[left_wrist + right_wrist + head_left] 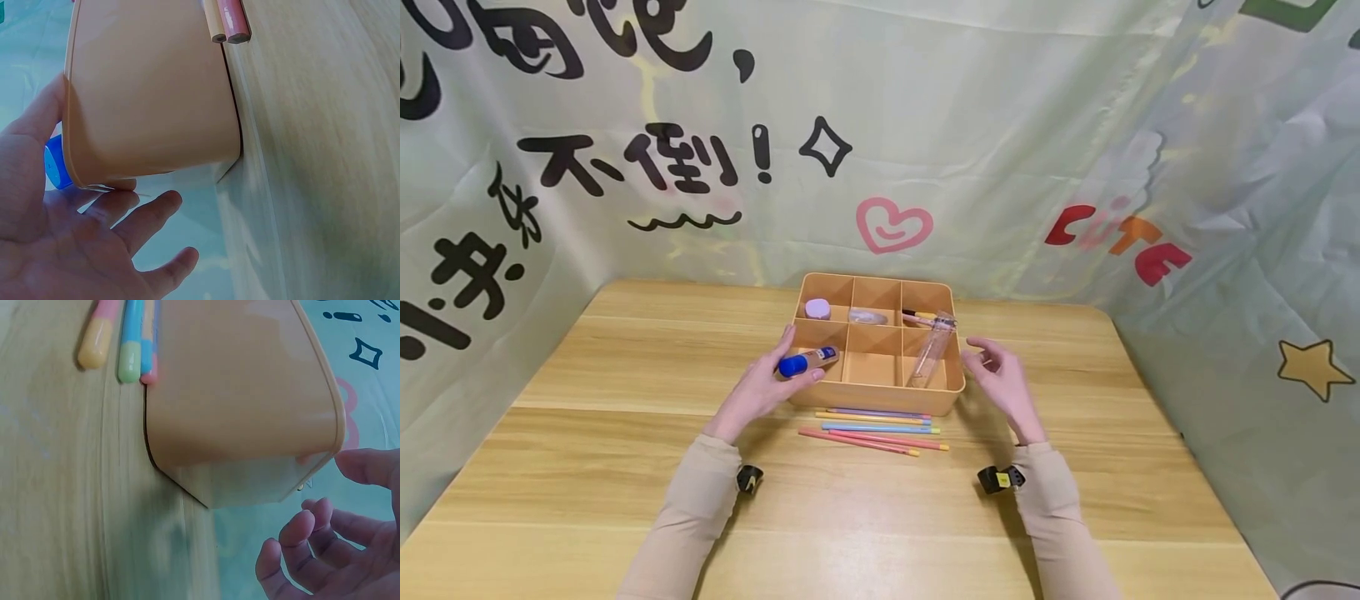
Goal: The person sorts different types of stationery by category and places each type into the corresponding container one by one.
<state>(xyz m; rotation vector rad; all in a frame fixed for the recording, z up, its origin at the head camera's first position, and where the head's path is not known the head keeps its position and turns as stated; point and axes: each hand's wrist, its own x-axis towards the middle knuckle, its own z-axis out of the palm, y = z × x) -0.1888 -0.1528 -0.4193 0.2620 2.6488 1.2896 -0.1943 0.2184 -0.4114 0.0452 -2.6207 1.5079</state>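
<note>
A tan organizer box (874,398) with several compartments stands on the table. My left hand (760,385) is at its front left corner, thumb near the front rim and the other fingers spread along the left side (94,250). Between thumb and fingers, a glue stick (808,361) with a blue cap lies slanted in the front left compartment, its cap (56,164) jutting past the rim. My right hand (1003,382) is by the right side, holding nothing, fingers loosely bent. Its thumb (369,467) is close to the rim; contact is unclear.
A clear tube (931,354) leans in the front right compartment. Behind are a purple-lidded jar (817,309), a clear pale item (868,317) and slim pens (919,317). Several coloured pencils (880,429) lie before the box. A printed cloth (1000,108) hangs behind the table (880,525).
</note>
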